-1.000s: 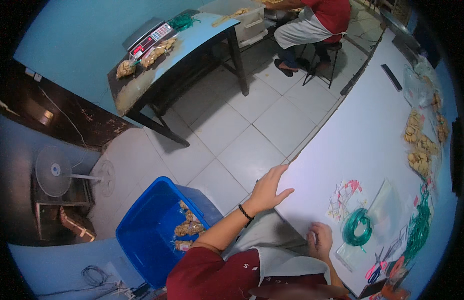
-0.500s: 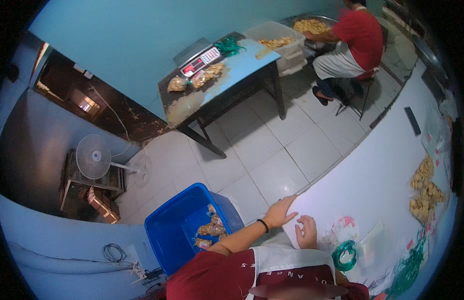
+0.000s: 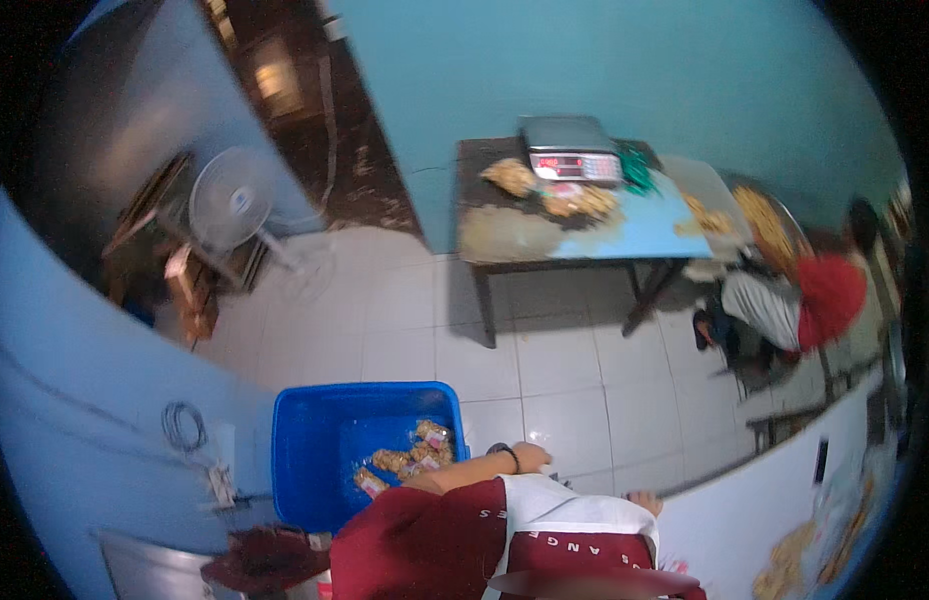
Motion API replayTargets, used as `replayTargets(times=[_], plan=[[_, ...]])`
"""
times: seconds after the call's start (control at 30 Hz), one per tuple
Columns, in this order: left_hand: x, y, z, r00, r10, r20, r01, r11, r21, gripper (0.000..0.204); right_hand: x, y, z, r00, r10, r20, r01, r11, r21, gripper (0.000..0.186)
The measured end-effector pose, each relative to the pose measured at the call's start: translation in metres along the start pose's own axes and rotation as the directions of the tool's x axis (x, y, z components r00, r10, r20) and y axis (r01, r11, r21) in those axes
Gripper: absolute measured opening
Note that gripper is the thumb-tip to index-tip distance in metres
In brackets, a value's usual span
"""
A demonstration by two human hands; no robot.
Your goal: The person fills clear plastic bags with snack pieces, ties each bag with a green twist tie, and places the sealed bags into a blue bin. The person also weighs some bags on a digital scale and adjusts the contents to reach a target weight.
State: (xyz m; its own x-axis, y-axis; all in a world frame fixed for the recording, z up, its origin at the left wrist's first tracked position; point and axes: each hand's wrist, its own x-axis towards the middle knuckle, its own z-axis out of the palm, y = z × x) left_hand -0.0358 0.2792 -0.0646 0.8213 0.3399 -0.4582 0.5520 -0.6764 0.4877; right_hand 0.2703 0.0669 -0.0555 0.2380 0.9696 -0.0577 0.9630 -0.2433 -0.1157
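Observation:
My left hand point(image 3: 532, 458), with a dark beaded bracelet at the wrist, hangs over the tiled floor to the right of a blue plastic bin point(image 3: 310, 440). Nothing shows in it, but blur hides how its fingers lie. Inside the bin are several clear bags of tan snack pieces point(image 3: 392, 461), heaped toward its right side. Past my apron point(image 3: 560, 500), part of my right hand point(image 3: 645, 502) shows at the left end of a white table point(image 3: 730, 510). Its fingers look apart, with no object visible in them.
Ahead stands a worn table point(image 3: 635, 235) carrying a digital scale point(image 3: 572, 150), bagged snacks and green ties point(image 3: 637, 170). A co-worker in red point(image 3: 830, 300) sits at the far right by a plastic tub point(image 3: 700, 185) and large pan. A fan point(image 3: 230, 198) stands left.
My view has swung toward the bin and the worn table. My left hand has left the white table's corner and is now over the floor; my right hand stays near that table's end.

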Motion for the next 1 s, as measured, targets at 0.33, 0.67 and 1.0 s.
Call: replayTargets(times=[0.33,0.67,1.0], plan=[[-0.283,-0.237,0.071,0.154,-0.973,0.17,0.894,0.065,-0.443,0.038,0.079,0.039,0.089,0.725,0.339,0.599,-0.313,0.938,-0.152,0.056],[-0.128,-0.209,0.043,0.639,-0.749,0.177,0.729,0.517,-0.448,0.037,0.19,0.006,0.032,0.884,0.228,0.407,-0.4,0.82,0.409,0.044],[0.16,-0.226,-0.151,0.89,-0.446,-0.09,0.399,0.86,-0.318,0.032,0.122,0.057,0.059,0.646,0.368,0.669,-0.657,0.715,0.241,0.033]])
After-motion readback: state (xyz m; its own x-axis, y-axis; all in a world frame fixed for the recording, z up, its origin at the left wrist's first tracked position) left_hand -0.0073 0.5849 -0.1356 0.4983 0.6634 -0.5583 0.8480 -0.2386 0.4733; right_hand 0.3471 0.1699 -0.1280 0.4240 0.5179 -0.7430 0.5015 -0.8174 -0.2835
